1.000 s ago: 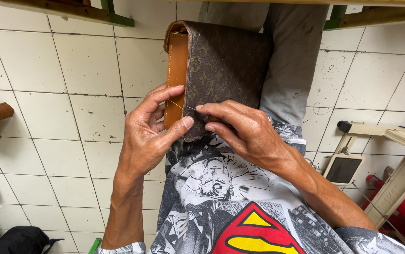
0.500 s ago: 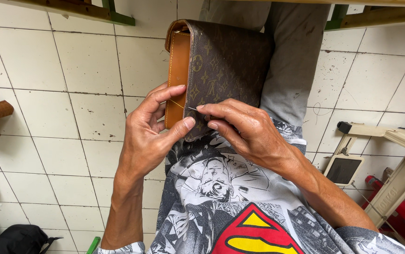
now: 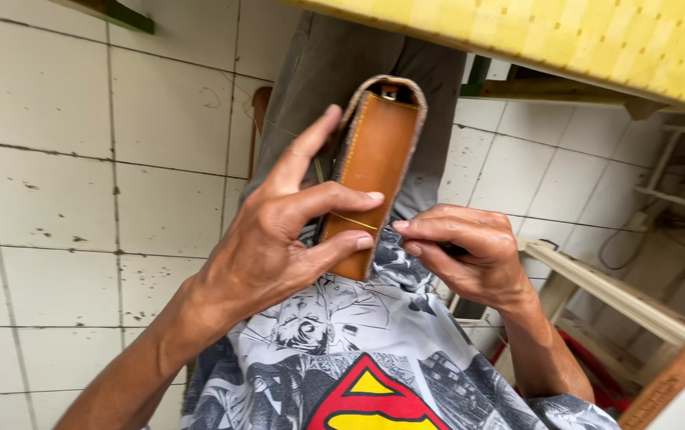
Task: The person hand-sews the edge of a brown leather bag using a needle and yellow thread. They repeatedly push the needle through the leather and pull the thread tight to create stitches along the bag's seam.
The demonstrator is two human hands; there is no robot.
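Two bare hands work at one small tan leather case with a stitched edge and a brown patterned side [image 3: 370, 171], which stands upright on the person's lap, over the grey trouser leg [image 3: 334, 72] and just above the printed grey shirt [image 3: 342, 350]. The left hand [image 3: 279, 239] wraps the case from its nine o'clock side; its fingers [image 3: 342, 199] are curled and pressed against the tan face, thumb low, index finger stretched up along the edge. The right hand [image 3: 466, 255], at the case's four o'clock, has its fingers [image 3: 418, 231] pressed together in a pinch on a thin pale thread [image 3: 354, 220] that crosses the tan face; whether a needle sits in that pinch I cannot tell. As I judge it, a hard tug could snap the thread or pucker the leather, and the case, braced only by one hand and the lap, could twist or slide down toward the white tiled floor [image 3: 56, 159]. If there is a needle, the left thumb lies close in its line. As for packages, labels or signs, none shows; the nearest thing to one is the red and yellow shield emblem [image 3: 370, 398] at six o'clock on the shirt. A yellow woven counter edge [image 3: 581, 40] runs across at one o'clock, and pale wooden frames [image 3: 621, 295] stand at four o'clock.
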